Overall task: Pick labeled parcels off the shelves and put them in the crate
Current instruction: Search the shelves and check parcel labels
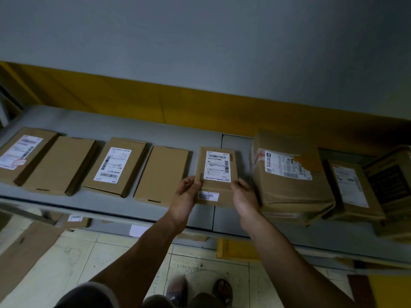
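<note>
Parcel [216,174] w/ label, at grey shelf [111,121]: your L hand [186,193] pinches left edge, R hand [243,195] grips right edge; box stack [289,185] adjacent.

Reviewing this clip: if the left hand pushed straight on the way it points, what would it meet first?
The small labeled parcel: the left hand grips its left edge, so it seems to have no free travel. The right hand holds the opposite edge.

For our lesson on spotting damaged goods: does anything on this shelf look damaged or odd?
The bulky parcel right of the small parcel gripped by the left hand and right hand: its label looks torn or patched over in brown, and its wrapping is creased.
</note>
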`<state>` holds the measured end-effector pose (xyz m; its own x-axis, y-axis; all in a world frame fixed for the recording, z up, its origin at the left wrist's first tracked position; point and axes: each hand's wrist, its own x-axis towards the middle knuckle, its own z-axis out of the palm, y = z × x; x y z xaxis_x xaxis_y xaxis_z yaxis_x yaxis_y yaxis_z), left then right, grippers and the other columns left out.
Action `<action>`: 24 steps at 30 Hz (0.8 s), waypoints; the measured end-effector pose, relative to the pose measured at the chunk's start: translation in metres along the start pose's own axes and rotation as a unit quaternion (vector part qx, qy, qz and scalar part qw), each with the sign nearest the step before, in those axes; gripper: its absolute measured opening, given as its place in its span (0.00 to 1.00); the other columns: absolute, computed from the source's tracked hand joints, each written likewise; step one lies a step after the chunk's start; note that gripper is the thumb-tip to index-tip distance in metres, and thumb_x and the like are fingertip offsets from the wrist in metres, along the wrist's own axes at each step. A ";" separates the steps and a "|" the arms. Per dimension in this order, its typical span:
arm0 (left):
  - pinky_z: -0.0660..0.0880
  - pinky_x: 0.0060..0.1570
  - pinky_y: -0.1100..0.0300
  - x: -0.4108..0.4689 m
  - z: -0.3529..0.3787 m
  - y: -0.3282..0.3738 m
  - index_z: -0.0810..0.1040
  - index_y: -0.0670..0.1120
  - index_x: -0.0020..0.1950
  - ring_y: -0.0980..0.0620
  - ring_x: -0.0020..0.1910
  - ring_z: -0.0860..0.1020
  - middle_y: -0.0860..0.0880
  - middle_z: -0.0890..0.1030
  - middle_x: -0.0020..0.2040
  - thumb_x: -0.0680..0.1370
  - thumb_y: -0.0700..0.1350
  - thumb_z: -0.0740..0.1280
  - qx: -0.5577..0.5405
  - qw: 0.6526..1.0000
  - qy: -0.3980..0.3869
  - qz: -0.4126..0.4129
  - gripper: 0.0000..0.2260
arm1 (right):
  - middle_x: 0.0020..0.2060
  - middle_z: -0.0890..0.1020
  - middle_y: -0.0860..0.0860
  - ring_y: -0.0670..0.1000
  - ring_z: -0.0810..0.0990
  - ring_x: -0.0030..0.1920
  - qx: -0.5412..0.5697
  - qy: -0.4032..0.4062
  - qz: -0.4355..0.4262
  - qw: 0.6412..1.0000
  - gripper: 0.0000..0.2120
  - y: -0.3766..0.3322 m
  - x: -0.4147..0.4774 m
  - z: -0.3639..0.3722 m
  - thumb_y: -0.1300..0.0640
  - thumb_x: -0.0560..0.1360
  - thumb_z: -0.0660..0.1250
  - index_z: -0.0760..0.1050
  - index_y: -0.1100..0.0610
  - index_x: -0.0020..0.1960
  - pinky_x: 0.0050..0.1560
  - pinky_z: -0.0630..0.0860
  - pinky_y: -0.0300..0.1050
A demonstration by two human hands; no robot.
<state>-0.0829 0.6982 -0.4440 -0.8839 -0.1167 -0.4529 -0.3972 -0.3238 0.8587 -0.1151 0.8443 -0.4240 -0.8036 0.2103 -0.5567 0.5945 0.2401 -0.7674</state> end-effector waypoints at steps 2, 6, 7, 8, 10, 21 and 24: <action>0.71 0.65 0.47 0.005 0.000 -0.001 0.73 0.45 0.64 0.45 0.61 0.77 0.44 0.80 0.60 0.81 0.46 0.62 0.029 1.000 0.003 0.004 0.13 | 0.48 0.79 0.49 0.52 0.78 0.50 -0.012 -0.003 0.003 1.000 0.07 0.003 0.006 0.001 0.49 0.82 0.57 0.74 0.43 0.51 0.53 0.74 0.50; 0.74 0.56 0.56 0.010 0.002 -0.003 0.74 0.47 0.60 0.49 0.56 0.77 0.45 0.80 0.57 0.81 0.44 0.61 0.049 0.999 0.000 0.008 0.08 | 0.48 0.79 0.49 0.51 0.78 0.49 -0.037 -0.011 0.013 0.999 0.07 0.005 0.014 0.004 0.51 0.82 0.57 0.74 0.45 0.52 0.52 0.75 0.50; 0.74 0.53 0.59 0.011 0.003 -0.004 0.74 0.47 0.59 0.49 0.55 0.77 0.46 0.79 0.56 0.81 0.43 0.61 0.047 0.999 0.001 0.009 0.08 | 0.49 0.80 0.49 0.52 0.78 0.51 -0.040 -0.011 0.014 0.999 0.07 0.006 0.016 0.004 0.51 0.82 0.58 0.74 0.45 0.53 0.54 0.74 0.50; 0.73 0.52 0.60 0.012 0.003 -0.004 0.74 0.47 0.59 0.50 0.55 0.77 0.46 0.79 0.56 0.81 0.42 0.61 0.049 0.999 0.003 0.008 0.07 | 0.51 0.79 0.49 0.52 0.77 0.52 -0.041 -0.011 0.015 0.999 0.07 0.006 0.016 0.004 0.51 0.82 0.58 0.75 0.45 0.54 0.54 0.73 0.50; 0.74 0.54 0.59 0.016 0.004 -0.007 0.74 0.48 0.58 0.49 0.56 0.77 0.47 0.79 0.56 0.81 0.40 0.61 0.055 0.998 0.007 0.003 0.08 | 0.52 0.79 0.49 0.52 0.77 0.53 -0.041 -0.012 0.017 0.999 0.08 0.005 0.018 0.005 0.51 0.81 0.59 0.75 0.45 0.57 0.52 0.72 0.48; 0.74 0.43 0.67 0.021 0.007 -0.009 0.73 0.40 0.66 0.51 0.54 0.76 0.44 0.78 0.60 0.80 0.35 0.61 0.061 0.997 0.044 -0.029 0.14 | 0.54 0.83 0.46 0.46 0.79 0.49 -0.014 -0.026 -0.030 0.999 0.11 0.004 0.018 -0.002 0.57 0.79 0.61 0.77 0.49 0.58 0.49 0.74 0.45; 0.74 0.46 0.66 0.019 0.009 -0.005 0.76 0.42 0.58 0.49 0.54 0.76 0.47 0.79 0.55 0.79 0.36 0.65 0.028 0.997 0.072 -0.025 0.09 | 0.58 0.82 0.46 0.44 0.78 0.47 0.007 -0.003 -0.069 0.998 0.14 0.002 0.013 -0.004 0.59 0.79 0.61 0.77 0.49 0.62 0.50 0.74 0.43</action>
<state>-0.0998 0.7058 -0.4553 -0.8200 -0.2360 -0.5215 -0.4564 -0.2801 0.8445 -0.1241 0.8511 -0.4317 -0.8775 0.1710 -0.4480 0.4786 0.2536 -0.8406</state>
